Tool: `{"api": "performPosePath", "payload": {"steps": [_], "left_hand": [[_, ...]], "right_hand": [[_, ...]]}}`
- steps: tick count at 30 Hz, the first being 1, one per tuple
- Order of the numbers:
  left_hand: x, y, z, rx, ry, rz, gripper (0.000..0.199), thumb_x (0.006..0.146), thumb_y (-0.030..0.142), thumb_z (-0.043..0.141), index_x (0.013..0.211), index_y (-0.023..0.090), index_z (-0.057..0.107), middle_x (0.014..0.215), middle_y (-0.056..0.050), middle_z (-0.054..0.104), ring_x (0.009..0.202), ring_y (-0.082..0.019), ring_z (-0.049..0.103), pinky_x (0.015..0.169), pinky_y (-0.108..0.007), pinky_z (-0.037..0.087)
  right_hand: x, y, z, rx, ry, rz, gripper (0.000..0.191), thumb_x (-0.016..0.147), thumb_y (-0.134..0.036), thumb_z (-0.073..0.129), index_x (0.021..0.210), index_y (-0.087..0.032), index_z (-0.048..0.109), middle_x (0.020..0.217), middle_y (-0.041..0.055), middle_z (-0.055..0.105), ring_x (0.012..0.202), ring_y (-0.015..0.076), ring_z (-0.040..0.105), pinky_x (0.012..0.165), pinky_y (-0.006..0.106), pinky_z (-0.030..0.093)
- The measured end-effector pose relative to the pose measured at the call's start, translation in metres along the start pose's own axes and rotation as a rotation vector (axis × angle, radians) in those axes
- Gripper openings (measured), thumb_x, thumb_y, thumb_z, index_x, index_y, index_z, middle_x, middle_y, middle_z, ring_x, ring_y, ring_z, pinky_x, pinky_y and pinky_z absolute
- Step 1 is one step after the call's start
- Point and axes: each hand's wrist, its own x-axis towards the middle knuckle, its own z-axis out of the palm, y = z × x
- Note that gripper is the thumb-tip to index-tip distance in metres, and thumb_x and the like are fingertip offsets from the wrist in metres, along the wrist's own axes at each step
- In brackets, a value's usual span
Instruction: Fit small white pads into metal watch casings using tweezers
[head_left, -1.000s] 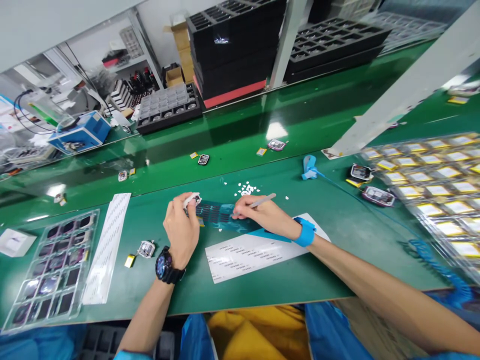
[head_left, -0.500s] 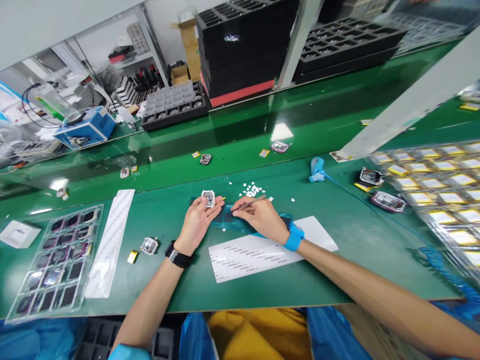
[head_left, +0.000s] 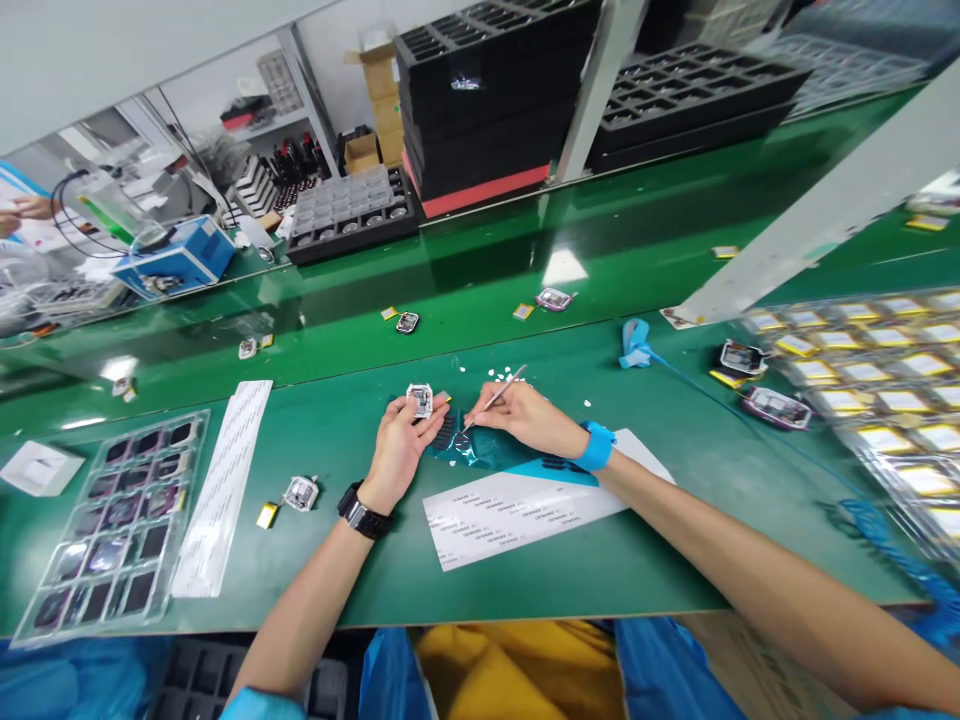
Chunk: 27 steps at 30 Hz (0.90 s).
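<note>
My left hand [head_left: 405, 440] is closed on a small white watch case [head_left: 420, 400] with its electronics showing; a bit of yellow sticks out by the fingertips. In my right hand [head_left: 529, 412] are slim metal tweezers [head_left: 504, 388], slanting down to the left. Their tip meets a glossy teal film [head_left: 466, 450] with dark pieces on it, lying on the green bench [head_left: 360, 580]. Beneath my right wrist, a white printed sheet [head_left: 510, 520] lies partly covered. Small white scraps [head_left: 504, 374] are scattered just behind my right hand.
At left are a clear tray of dark screens [head_left: 127, 520], a white strip [head_left: 223, 490] and an opened watch case with battery [head_left: 301, 492]. Battery trays [head_left: 870, 370] and two more watch cases [head_left: 776, 405] lie at right. A green conveyor belt [head_left: 465, 270] runs behind.
My right hand has shifted slightly right and up, and the tweezers are now steeper. The film by their tip looks raised and shinier. My left hand still holds the watch case.
</note>
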Motion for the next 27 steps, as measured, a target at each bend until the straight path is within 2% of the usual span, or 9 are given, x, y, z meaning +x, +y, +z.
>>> {"api": "performPosePath", "payload": {"steps": [4,9,12,16,18,22,27], "left_hand": [[-0.001,-0.002,0.002,-0.009,0.013,0.001,0.012,0.092,0.023,0.061,0.09,0.02,0.049,0.092,-0.01,0.079,0.093,-0.021,0.076,0.103,-0.041,0.048],[-0.003,-0.003,0.004,-0.012,0.025,0.033,0.012,0.092,0.024,0.062,0.094,0.02,0.05,0.095,-0.009,0.078,0.096,-0.02,0.075,0.102,-0.038,0.048],[-0.007,0.0,0.004,0.001,0.015,0.045,0.018,0.092,0.026,0.062,0.106,0.02,0.053,0.097,-0.008,0.078,0.094,-0.019,0.075,0.095,-0.035,0.051],[-0.015,0.005,0.007,0.04,-0.041,0.072,0.039,0.088,0.023,0.064,0.125,0.021,0.052,0.093,-0.006,0.078,0.074,-0.015,0.073,0.072,-0.026,0.053],[-0.019,0.006,0.009,0.052,-0.076,0.085,0.038,0.084,0.022,0.066,0.12,0.02,0.052,0.09,-0.006,0.078,0.07,-0.014,0.071,0.068,-0.024,0.053],[-0.025,0.002,0.012,0.06,-0.122,0.052,0.032,0.078,0.022,0.072,0.101,0.021,0.05,0.095,-0.006,0.077,0.083,-0.018,0.075,0.074,-0.027,0.055],[-0.029,-0.003,0.013,0.085,-0.227,-0.037,0.036,0.075,0.03,0.078,0.102,0.02,0.057,0.094,-0.005,0.075,0.086,-0.018,0.074,0.076,-0.028,0.058]], "right_hand": [[0.002,-0.005,-0.003,0.015,-0.051,0.018,0.047,0.066,-0.061,0.081,0.071,-0.019,0.06,0.079,0.0072,0.076,0.084,0.0243,0.074,0.084,0.042,0.056],[-0.008,-0.016,-0.008,0.022,-0.125,0.038,0.049,0.064,-0.064,0.081,0.07,-0.019,0.062,0.071,0.0062,0.075,0.085,0.0259,0.074,0.083,0.042,0.057],[-0.014,-0.02,-0.01,0.024,-0.029,0.023,0.049,0.067,-0.063,0.081,0.073,-0.019,0.062,0.077,0.0066,0.075,0.082,0.0243,0.074,0.083,0.041,0.057],[-0.018,-0.025,-0.008,0.054,0.115,-0.006,0.051,0.07,-0.065,0.078,0.081,-0.019,0.058,0.082,0.0067,0.074,0.079,0.0232,0.074,0.08,0.04,0.059],[-0.021,-0.031,-0.005,0.068,0.148,-0.017,0.051,0.07,-0.065,0.078,0.082,-0.019,0.058,0.081,0.0067,0.073,0.078,0.0232,0.073,0.076,0.04,0.059],[-0.029,-0.042,0.003,0.079,0.204,-0.068,0.049,0.071,-0.064,0.078,0.081,-0.02,0.058,0.077,0.0061,0.072,0.076,0.0238,0.073,0.073,0.039,0.06],[-0.039,-0.047,0.01,-0.092,0.214,-0.225,0.032,0.084,-0.052,0.073,0.081,-0.021,0.064,0.079,0.0039,0.073,0.078,0.0232,0.073,0.074,0.037,0.059]]}}
